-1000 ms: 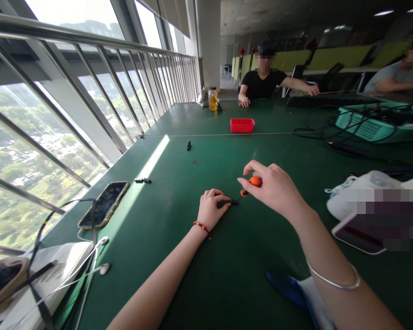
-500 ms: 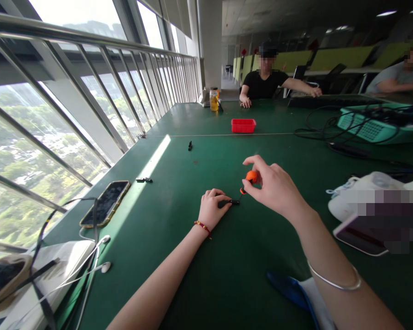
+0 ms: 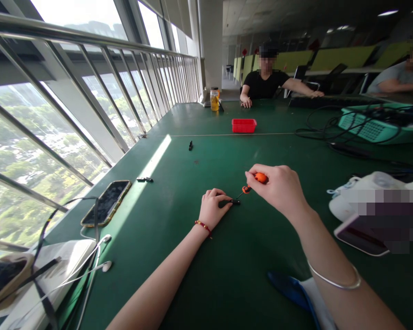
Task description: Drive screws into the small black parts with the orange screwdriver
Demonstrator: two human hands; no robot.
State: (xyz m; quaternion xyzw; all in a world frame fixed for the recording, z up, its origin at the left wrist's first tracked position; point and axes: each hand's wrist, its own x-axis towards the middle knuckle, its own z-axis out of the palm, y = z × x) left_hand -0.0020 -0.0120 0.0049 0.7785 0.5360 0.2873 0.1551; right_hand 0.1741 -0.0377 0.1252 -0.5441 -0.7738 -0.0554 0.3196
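Note:
My left hand (image 3: 213, 206) rests on the green table, its thumb and fingers pinching a small black part (image 3: 236, 202) that lies on the surface. A screwdriver with an orange and black handle (image 3: 260, 178) is gripped in my right hand (image 3: 278, 185), fingers closed round the handle. Its thin shaft slants down to the left, and the tip meets or nearly meets the black part; which of these I cannot tell. Two more small dark pieces are on the table: a black piece (image 3: 145, 179) to the left and another black piece (image 3: 190, 145) farther back.
A red bin (image 3: 244, 126) stands beyond my hands. A phone (image 3: 106, 203) and earphones (image 3: 106, 266) lie at left, by a railing. At right are a teal basket (image 3: 368, 126) with cables and a blue item (image 3: 289, 286). A person (image 3: 265, 85) sits across the table.
My right hand has closed its fingers round the screwdriver handle and shifted slightly right. The handle now tilts more to the right. My left hand stays on the black part.

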